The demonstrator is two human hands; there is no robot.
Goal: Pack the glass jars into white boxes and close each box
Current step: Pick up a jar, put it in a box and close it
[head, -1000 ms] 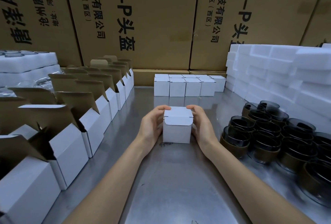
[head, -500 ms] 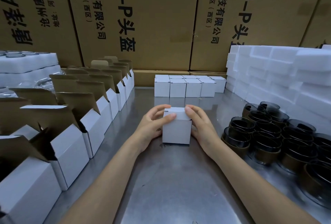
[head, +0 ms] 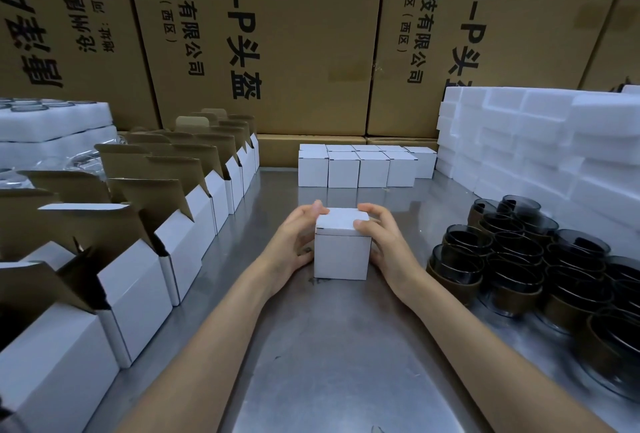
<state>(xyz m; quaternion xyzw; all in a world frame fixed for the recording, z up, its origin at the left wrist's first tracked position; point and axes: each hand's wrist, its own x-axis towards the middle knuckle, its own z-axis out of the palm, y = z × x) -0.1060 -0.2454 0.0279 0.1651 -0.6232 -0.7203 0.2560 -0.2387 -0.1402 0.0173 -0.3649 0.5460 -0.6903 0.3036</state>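
Observation:
A small white box (head: 342, 255) stands on the metal table (head: 346, 346) in the middle, its lid folded flat. My left hand (head: 294, 238) holds its left side, fingers curled round the top left edge. On the other side my right hand (head: 384, 242) grips the box, thumb pressing the lid's front right corner. Its contents are hidden. Several dark glass jars (head: 512, 252) cluster at the right. A row of open white boxes (head: 180, 245) with brown flaps up runs along the left.
Several closed white boxes (head: 363, 167) stand in rows at the back centre. White foam blocks (head: 540, 141) are stacked at the back right, foam trays with glass (head: 52, 127) at the back left. Large brown cartons (head: 277, 37) wall off the back.
The box's lid flap, sticking out over the front a second ago, is now tucked in and flat. Both hands shifted from the sides to the top edges.

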